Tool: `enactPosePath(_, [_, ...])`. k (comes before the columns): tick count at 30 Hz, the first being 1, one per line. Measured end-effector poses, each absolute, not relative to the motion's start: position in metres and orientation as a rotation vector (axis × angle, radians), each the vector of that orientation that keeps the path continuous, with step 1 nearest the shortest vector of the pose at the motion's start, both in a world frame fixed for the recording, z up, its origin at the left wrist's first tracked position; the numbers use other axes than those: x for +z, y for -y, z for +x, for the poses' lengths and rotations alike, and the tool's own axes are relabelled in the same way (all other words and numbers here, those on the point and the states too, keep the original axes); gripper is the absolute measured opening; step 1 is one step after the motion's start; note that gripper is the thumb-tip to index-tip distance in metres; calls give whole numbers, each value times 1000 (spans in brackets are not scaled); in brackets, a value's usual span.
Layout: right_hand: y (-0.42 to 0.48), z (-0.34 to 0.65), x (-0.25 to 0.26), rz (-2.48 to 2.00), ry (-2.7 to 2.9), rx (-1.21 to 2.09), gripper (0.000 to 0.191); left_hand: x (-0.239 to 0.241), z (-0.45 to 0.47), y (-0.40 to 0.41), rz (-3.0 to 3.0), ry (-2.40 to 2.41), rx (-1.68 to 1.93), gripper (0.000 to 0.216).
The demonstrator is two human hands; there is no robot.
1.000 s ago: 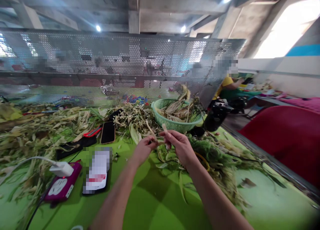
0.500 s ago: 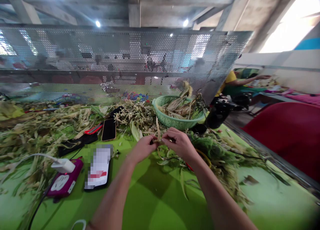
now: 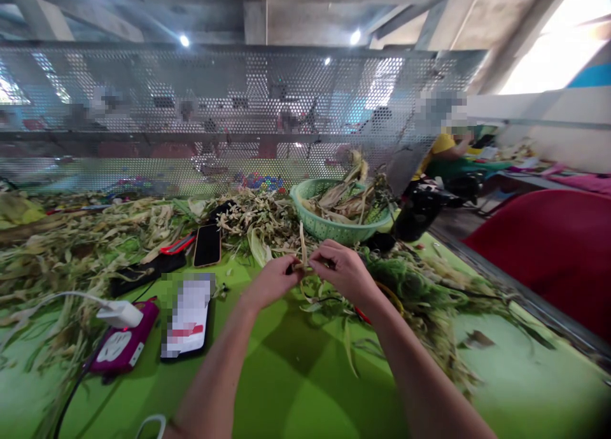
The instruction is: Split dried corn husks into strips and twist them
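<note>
My left hand (image 3: 279, 277) is closed in a pinch on a narrow pale strip of dried husk (image 3: 303, 243), which stands up between my hands. From the other side, the fingers of my right hand (image 3: 338, 264) pinch the lower part of the same strip. Both hands hover over the green tabletop (image 3: 291, 382). Just beyond them stands a light green plastic basket (image 3: 334, 230) holding dry corn husks (image 3: 337, 203). Loose husk pieces (image 3: 258, 247) lie behind my left hand, and green stringy scraps (image 3: 398, 280) lie right of my right hand.
Left of my arms lie a lit phone (image 3: 188, 318), a purple power bank (image 3: 125, 343) with a white plug, a dark phone (image 3: 207, 245) and a red cutter (image 3: 179, 243). A perforated metal screen (image 3: 214, 127) closes the back. A person in a yellow top (image 3: 443, 143) sits beyond a red chair (image 3: 548, 254).
My hands stay almost in place, pinching the strip between them. At the far right, the person in yellow has drawn the outstretched arm in, and the head has come into view.
</note>
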State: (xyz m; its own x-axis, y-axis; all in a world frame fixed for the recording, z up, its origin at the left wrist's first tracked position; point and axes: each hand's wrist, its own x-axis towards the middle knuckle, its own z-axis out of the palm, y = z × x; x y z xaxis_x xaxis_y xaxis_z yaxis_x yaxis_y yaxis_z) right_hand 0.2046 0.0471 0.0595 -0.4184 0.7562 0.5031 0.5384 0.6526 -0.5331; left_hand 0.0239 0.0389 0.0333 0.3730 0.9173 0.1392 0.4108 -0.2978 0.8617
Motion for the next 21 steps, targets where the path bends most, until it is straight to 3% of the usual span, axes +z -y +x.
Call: enactPosePath(21, [-45,205,62,-957,2209,413,13,30,23,-40,1881,-1166,793,18])
